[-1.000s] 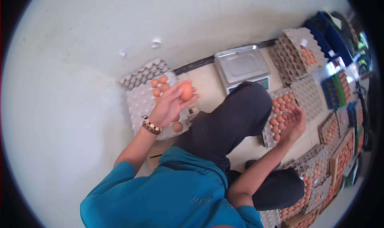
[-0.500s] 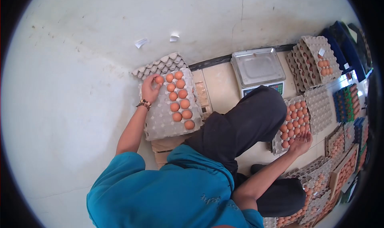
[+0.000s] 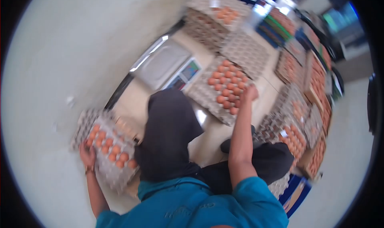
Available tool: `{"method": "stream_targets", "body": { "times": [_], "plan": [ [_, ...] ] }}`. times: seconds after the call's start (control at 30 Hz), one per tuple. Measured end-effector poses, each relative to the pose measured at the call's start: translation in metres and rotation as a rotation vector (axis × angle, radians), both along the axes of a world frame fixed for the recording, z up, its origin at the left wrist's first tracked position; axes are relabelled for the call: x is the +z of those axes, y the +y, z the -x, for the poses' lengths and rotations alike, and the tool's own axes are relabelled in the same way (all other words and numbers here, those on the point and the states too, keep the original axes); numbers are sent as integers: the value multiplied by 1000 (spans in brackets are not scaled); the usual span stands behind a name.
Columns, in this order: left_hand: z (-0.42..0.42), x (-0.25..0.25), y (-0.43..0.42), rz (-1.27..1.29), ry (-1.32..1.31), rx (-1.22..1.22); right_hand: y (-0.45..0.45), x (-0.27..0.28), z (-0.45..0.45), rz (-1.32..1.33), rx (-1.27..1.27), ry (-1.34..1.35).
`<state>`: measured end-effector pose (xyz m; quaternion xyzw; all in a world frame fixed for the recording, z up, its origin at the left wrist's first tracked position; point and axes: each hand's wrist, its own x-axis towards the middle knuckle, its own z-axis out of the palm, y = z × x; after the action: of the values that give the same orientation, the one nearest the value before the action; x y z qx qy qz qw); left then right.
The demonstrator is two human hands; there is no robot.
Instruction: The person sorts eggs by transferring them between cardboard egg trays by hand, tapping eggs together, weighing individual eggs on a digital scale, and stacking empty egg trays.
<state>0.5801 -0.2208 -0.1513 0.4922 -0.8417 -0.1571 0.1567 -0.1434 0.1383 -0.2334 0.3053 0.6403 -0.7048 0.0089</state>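
Observation:
My left hand [image 3: 87,155] is at the outer edge of a grey egg tray [image 3: 110,172] at lower left. Its fingers curl about a brown egg [image 3: 89,142] in the tray, though motion blurs them. Two rows of brown eggs stand beside it. My right hand [image 3: 250,92] reaches down over the right edge of another egg tray [image 3: 204,90], which holds many brown eggs [image 3: 228,74]. Its fingers are closed and bent toward the eggs, and what is inside them is hidden.
A weighing scale [image 3: 162,66] with a metal pan stands on the floor by the wall. Beyond the right-hand tray lies a bare egg tray [image 3: 244,54]. Stacked trays [image 3: 206,28] stand at the back, and more trays of eggs [image 3: 294,138] line the right. My bent knee [image 3: 172,112] separates the two trays.
The view has swung right, showing more of the room. My right hand has gone from open beside the tray to closed over its eggs. The left hand stays by the same egg.

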Motion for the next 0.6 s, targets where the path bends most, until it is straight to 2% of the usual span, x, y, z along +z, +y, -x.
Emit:
{"method": "stream_targets", "body": {
  "times": [0.03, 0.07, 0.17, 0.2, 0.27, 0.4, 0.43, 0.5, 0.6],
  "plan": [
    [-10, -9, -3, 38, -28, 28, 14, -49, 42, -187, -55, 116],
    [-15, -12, -3, 26, 17, 3, 15, -63, 67, -388, -105, 113],
    [-8, -11, 8, 115, 55, 108, 42, -70, 118, -940, 94, 203],
    [-14, -8, 12, 139, 55, 102, 48, -71, 129, -970, 163, 118],
    [-13, 1, 14, 201, 24, 99, 60, -74, 150, -1016, 307, -54],
    [40, 42, 40, 291, -172, 140, 79, -138, 207, -746, 419, -164],
    [54, 48, 44, 299, -239, 159, 74, -132, 210, -719, 369, -141],
    [51, 44, 43, 303, -207, 147, 61, -110, 208, -665, 271, -103],
    [64, 52, 44, 283, -171, 145, 60, -118, 230, -517, 178, -9]
  ]
}}
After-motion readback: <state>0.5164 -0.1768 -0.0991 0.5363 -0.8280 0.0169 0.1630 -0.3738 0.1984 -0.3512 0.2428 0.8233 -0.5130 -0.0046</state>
